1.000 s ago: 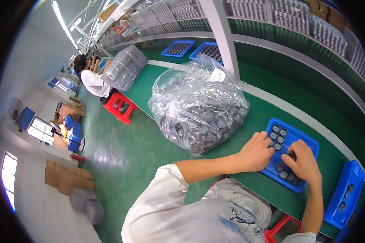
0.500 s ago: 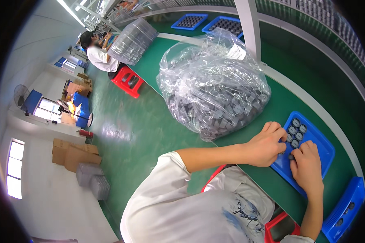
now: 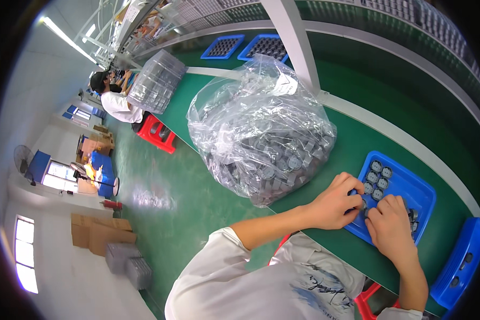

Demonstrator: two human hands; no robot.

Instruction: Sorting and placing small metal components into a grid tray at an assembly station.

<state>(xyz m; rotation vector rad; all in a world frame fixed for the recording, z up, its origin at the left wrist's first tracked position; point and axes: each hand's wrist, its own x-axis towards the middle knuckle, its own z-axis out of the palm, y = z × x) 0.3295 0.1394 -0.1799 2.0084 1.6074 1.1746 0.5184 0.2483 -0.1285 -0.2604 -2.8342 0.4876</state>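
A blue tray lies on the green table at the right, with several round grey plastic parts set in rows at its far left corner. More such parts rest loosely along the tray's right side, partly behind my right hand. My left hand reaches over the tray's left rim, its fingers curled and pinched at a grey part. Close beside it my right hand hangs over the near part of the tray, fingers bent together. What those fingers hold, if anything, is hidden.
A large clear bag full of grey parts stands left of the tray. Further back are filled blue trays, stacked clear plastic trays and a seated person. Stacked blue trays sit at the near right; a white post rises behind the bag.
The view has shifted, so the bag and trays appear lower and further left. My right hand has come closer to my left, and loose parts now show on the tray's right side.
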